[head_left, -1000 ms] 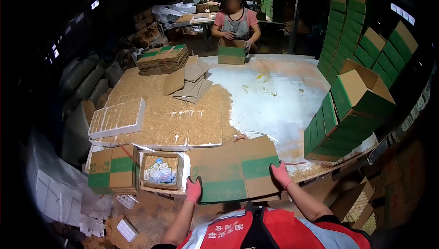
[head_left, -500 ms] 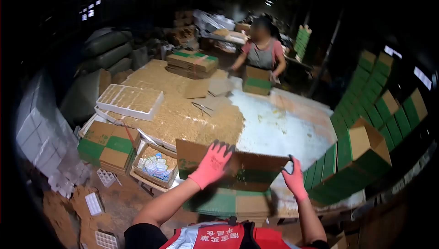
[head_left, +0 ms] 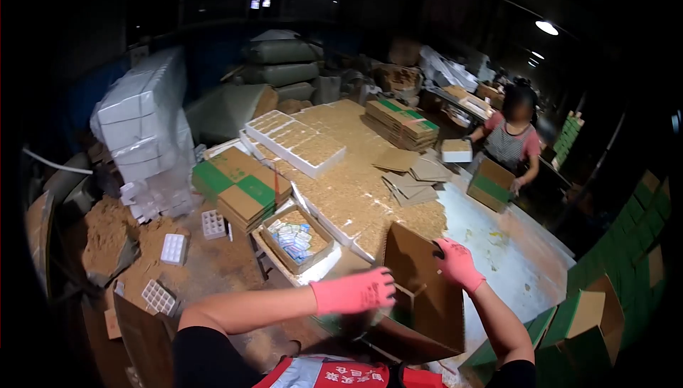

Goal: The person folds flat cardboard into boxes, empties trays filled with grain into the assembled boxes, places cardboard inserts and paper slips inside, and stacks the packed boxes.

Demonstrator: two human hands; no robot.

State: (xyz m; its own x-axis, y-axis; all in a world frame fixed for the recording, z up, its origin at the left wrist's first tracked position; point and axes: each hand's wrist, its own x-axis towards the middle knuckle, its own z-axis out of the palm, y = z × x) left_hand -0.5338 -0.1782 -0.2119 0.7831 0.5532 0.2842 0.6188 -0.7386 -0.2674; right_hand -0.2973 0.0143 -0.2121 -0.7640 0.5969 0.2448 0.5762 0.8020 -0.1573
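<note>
A cardboard box (head_left: 425, 274), opened out with its brown inside facing up, stands in front of me at the near edge of the table. My right hand (head_left: 460, 264), in a pink glove with dark fingertips, grips the top edge of its far-right wall. At the box's near-left side is my left hand (head_left: 356, 291), in a matching glove, its fingers loosely apart with nothing visible in them. The box's lower part is partly hidden in shadow.
Brown grain-like filler (head_left: 341, 124) covers much of the table. A white foam tray (head_left: 313, 169) lies on it, near folded cartons (head_left: 402, 123). A small box of packets (head_left: 299, 270) sits left. A co-worker (head_left: 514, 135) stands opposite; green cartons (head_left: 580, 317) line the right.
The flat carton between my hands has been opened out into a box. My left hand has come off its face to the left side. The view has turned left. A white tray appears by the co-worker's hand.
</note>
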